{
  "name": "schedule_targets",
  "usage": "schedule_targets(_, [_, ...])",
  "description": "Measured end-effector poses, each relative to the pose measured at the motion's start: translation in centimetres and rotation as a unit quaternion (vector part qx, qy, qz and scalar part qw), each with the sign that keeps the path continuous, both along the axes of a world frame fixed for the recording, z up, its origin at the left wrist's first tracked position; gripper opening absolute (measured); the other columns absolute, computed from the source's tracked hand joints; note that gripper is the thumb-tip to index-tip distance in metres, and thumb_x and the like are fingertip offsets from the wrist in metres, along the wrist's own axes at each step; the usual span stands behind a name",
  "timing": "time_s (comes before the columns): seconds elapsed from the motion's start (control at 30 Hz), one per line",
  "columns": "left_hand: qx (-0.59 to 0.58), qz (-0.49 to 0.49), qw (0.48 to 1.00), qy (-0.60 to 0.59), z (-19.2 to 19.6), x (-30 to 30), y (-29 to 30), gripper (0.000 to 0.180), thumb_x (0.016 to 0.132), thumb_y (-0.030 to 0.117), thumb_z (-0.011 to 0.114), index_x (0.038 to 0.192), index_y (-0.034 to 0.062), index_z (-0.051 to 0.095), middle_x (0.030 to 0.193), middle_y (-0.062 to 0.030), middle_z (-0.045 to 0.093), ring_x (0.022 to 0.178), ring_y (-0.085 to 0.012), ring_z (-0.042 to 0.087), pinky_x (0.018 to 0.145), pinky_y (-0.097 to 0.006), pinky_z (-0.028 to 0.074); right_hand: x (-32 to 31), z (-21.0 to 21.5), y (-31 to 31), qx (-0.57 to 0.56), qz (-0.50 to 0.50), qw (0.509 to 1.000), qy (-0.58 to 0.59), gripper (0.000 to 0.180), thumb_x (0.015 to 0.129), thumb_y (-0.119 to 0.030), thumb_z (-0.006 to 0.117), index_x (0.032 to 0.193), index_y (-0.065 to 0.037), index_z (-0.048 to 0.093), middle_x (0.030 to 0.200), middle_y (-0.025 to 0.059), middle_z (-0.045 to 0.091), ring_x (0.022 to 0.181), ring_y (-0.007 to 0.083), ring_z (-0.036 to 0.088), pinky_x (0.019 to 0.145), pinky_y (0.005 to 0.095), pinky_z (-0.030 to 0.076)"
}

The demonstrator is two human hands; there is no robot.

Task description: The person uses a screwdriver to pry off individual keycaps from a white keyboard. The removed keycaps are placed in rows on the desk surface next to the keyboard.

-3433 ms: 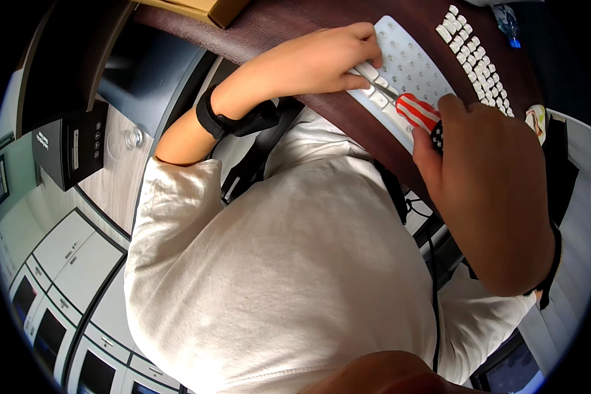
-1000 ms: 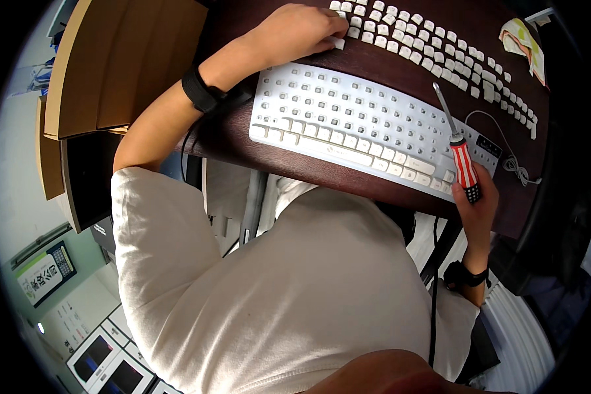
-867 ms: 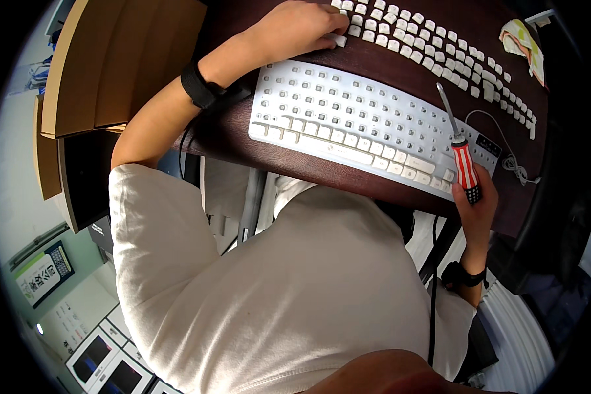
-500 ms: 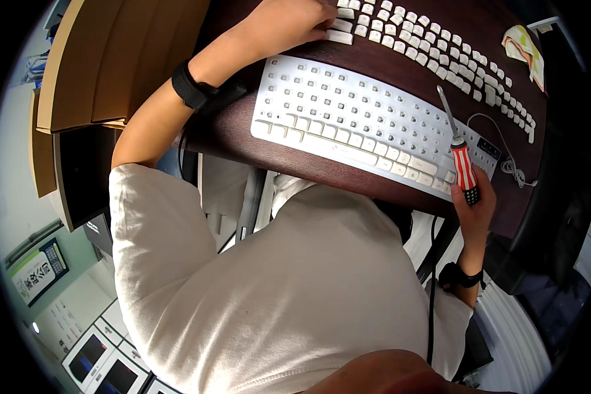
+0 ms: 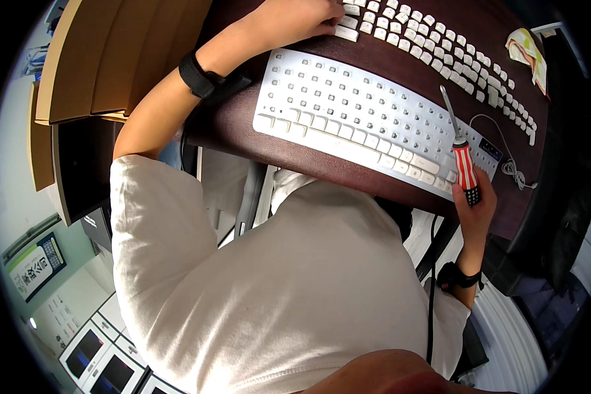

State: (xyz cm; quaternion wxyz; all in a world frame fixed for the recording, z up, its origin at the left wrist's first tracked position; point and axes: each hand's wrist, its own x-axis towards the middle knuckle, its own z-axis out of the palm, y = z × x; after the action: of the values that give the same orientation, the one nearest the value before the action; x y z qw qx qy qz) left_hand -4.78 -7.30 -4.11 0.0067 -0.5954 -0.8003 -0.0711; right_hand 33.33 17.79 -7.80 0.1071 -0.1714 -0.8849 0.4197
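1. Left arm: bent at the elbow, forearm slanting up and inward past the left end of the keyboard (image 5: pixel 354 88); left hand (image 5: pixel 302 18) at the left end of the keycap rows (image 5: pixel 433 51), fingers curled downward
2. Left grip: fingertips meet the wide end keycaps; from where I stand, I cannot tell whether they pinch one or only touch
3. Right arm: forearm nearly vertical, right hand (image 5: pixel 476 203) beside the keyboard's near right corner
4. Right grip: closed round the handle of a screwdriver (image 5: pixel 465 169), shank pointing away from the body across the keyboard's right end
5. Obscured: left knuckles cut off at the upper edge of view; some right fingers hidden behind the handle
6. Keyboard: flat on the bench (image 5: pixel 223 134), pale plate, bare square switches in the far rows, caps fitted in the near rows
7. Surfaces: bench dark red-brown, leather-grained; keycaps white, blocky; handle striped red and white, butt black with white marks; cloth (image 5: pixel 526 58) crumpled
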Motion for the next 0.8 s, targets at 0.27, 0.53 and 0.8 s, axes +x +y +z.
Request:
schedule_targets(0.27, [-0.001,0.006,1.0,0.017,0.2,0.5,-0.7,0.015,0.087,0.02,0.071,0.096,0.0083,0.068,0.092,-0.0075,0.069,0.084,-0.0291,0.068,0.075,-0.039,0.054,0.1,0.5,-0.2,-0.004,-0.004,1.0,-0.006,0.04,0.082,-0.008,0.076,0.117,0.005,0.061,0.099,0.0134,0.069,0.09,0.0185,0.065,0.083,0.0311,0.05])
schedule_targets(0.53, [-0.003,-0.015,0.994,-0.108,5.2,6.4,-4.4,0.02,0.084,0.02,0.074,0.095,0.0055,0.068,0.092,-0.0103,0.068,0.083,-0.0319,0.066,0.073,-0.04,0.052,-2.7,5.0,-1.9,0.03,0.118,0.991,-0.059,0.038,0.08,-0.008,0.075,0.114,0.001,0.062,0.099,0.0165,0.068,0.089,0.0285,0.068,0.082,0.0345,0.051])
schedule_targets(0.8, [0.022,0.072,0.973,-0.218,2.1,10.9,-9.8,0.027,0.082,0.018,0.076,0.104,0.0042,0.068,0.098,-0.0104,0.066,0.086,-0.0315,0.065,0.074,-0.039,0.052,-8.7,9.2,-6.4,0.062,0.282,0.956,-0.046,0.037,0.078,-0.011,0.076,0.111,0.0,0.063,0.095,0.0188,0.069,0.08,0.0382,0.067,0.069,0.0391,0.054])
